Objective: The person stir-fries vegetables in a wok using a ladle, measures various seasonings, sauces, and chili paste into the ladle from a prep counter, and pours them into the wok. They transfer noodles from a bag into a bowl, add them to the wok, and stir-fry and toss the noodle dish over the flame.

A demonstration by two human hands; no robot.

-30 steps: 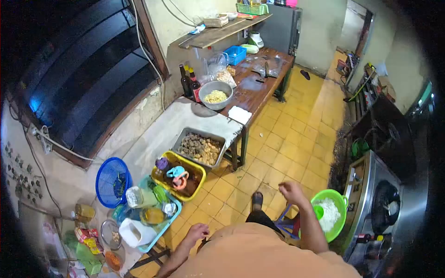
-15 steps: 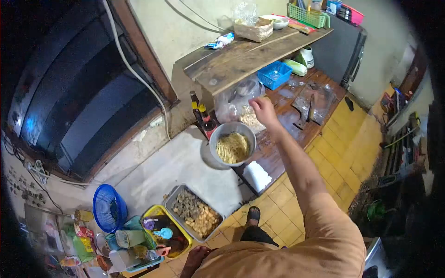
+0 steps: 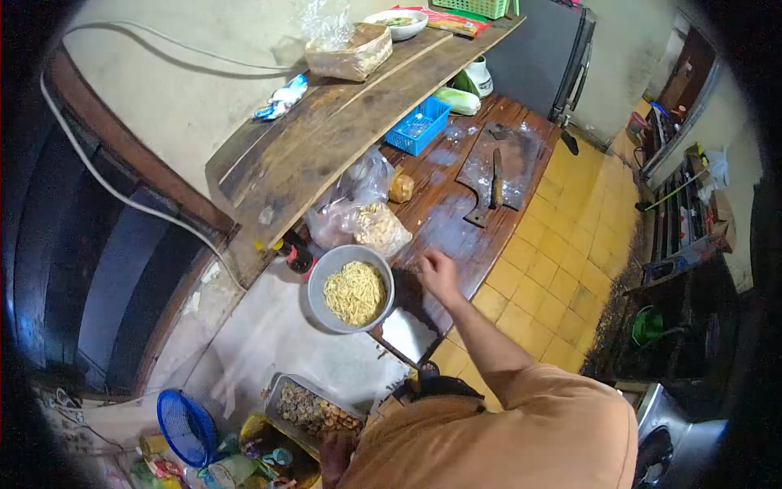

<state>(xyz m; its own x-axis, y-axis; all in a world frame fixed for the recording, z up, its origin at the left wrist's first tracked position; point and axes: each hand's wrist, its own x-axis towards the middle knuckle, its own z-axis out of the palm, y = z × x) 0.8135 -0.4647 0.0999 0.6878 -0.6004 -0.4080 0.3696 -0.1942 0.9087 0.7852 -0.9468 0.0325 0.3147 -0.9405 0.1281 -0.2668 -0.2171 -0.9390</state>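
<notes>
A grey round pot [image 3: 316, 313] holds pale yellow noodle-like strands [image 3: 356, 293]. Just to its right is my right hand [image 3: 438, 275], fingers curled in; whether anything is between them is hidden. Behind the pot lies a clear plastic bag [image 3: 380, 229] of pale pieces. My left hand [image 3: 336, 453] is low in the view at the near edge of a grey rectangular tray [image 3: 281, 424], its fingers too dark and foreshortened to read. Brown and dark grey food pieces [image 3: 316, 409] fill that tray.
A wooden shelf [image 3: 326, 138] overhangs the table's back. On the table are a knife [image 3: 498, 179], a cleaver [image 3: 474, 213], a blue basket [image 3: 418, 127] and a sauce bottle [image 3: 298, 259]. A blue colander [image 3: 186, 428] and a yellow tub [image 3: 303, 471] stand lower left.
My right hand has come back from above the plastic bag to the pot's right side, lower down. My left hand now appears against the tray's edge. The camera view has shifted and turned.
</notes>
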